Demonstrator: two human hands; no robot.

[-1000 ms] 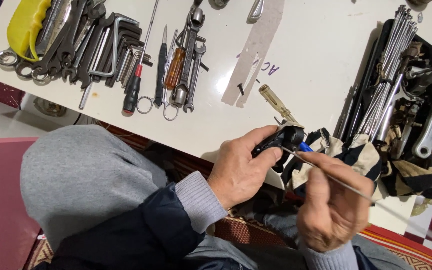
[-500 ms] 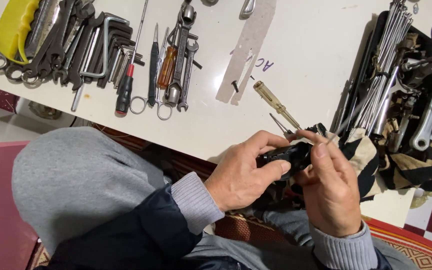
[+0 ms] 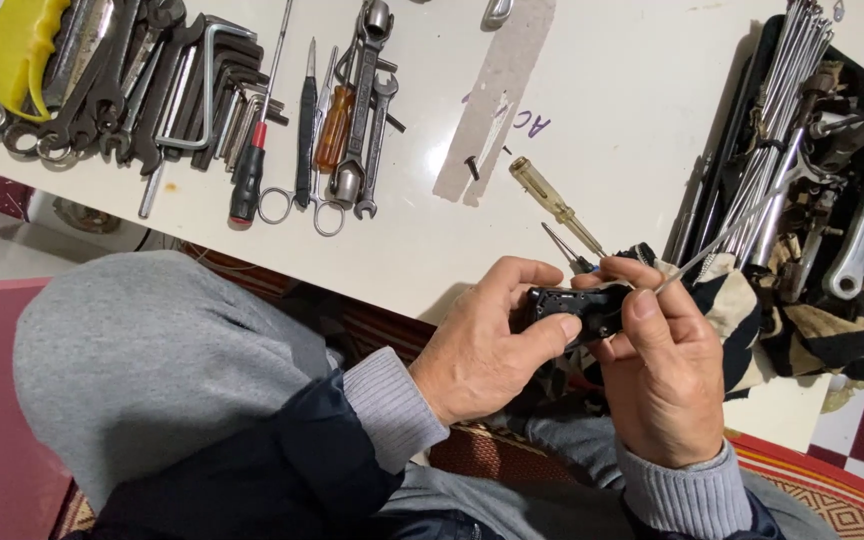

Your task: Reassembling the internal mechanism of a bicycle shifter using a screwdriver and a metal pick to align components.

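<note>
A small black part (image 3: 577,305) is gripped between both hands just off the bench's near edge, at about 5 o'clock from the middle of the white bench (image 3: 642,150). The left hand (image 3: 487,355) is wrapped closed around the part's left end, thumb laid along its near side. The right hand (image 3: 662,375) is closed on the part's right end, and a thin metal rod (image 3: 722,240) is pinched at its fingertips.

The work is judged to be midway: the part is already lifted off the bench and the rod is brought to it, yet whether the rod's tip is seated inside cannot be told, as the contact is hidden by the fingers. Nothing shows as removed or fitted.

The part's long axis is laid roughly level across the view, from 9 to 3 o'clock, its right end toward the rod. The rod is pointed up and away toward 2 o'clock.

A clear-handled screwdriver (image 3: 552,203) is seen just beyond the hands at 12 o'clock, spanners and hex keys (image 3: 152,90) well apart at 10 o'clock, and a patterned rag (image 3: 802,320) at 3 o'clock.
</note>
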